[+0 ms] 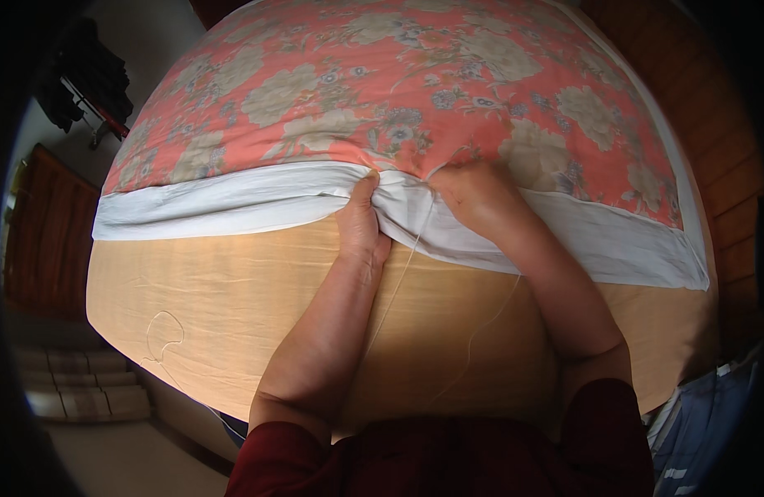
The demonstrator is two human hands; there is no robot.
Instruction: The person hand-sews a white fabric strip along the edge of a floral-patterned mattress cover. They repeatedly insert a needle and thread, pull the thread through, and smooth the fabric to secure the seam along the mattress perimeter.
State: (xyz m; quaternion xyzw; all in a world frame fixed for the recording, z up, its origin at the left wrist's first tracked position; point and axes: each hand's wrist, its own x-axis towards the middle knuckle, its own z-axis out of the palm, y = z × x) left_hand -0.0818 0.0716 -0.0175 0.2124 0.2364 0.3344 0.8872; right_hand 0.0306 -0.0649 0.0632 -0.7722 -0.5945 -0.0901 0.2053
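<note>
A pink floral quilt [382,81] with a white fabric border [233,199] lies over a tan bed sheet [201,292]. My left hand [360,217] grips the white border near its seam with the pink cloth, thumb on top and the fingers beneath. The fabric is bunched there. Just to the right, my right hand [475,192] is closed at the same seam, its fingertips mostly hidden; whether it holds a needle cannot be seen. A white thread [400,279] runs from the border by the right hand down towards my body.
Loose thread [164,335] curls on the sheet at the lower left and trails over the bed's edge. A wooden floor [723,180] shows at the right, with blue fabric [705,422] at the lower right. Dark clothes [90,68] hang at the upper left.
</note>
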